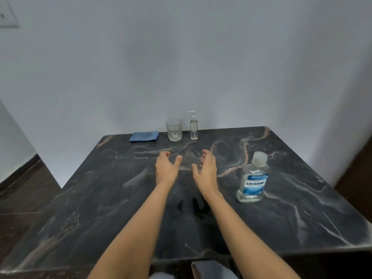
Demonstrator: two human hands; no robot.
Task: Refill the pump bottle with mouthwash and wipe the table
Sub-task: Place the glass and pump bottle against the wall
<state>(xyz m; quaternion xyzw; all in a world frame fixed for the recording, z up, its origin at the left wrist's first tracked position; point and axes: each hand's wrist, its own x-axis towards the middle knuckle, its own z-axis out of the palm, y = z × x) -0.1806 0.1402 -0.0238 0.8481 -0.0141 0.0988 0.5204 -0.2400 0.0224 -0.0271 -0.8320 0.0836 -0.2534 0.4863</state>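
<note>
Both hands hang over the middle of the dark marble table (302, 198) with nothing in them. The left hand (166, 170) and right hand (206, 172) have loose, half-bent fingers, maybe ready to reach. The pump bottle (193, 127) stands at the back by the wall, with its pump on. The Listerine mouthwash bottle (252, 181) stands near the right hand, cap on. A drinking glass (174, 130) and a folded blue cloth (144, 136) wait beside the pump bottle. Nothing blocks the way.

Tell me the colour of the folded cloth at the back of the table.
Blue. The folded cloth lies left of the glass, seen in the head view.
</note>
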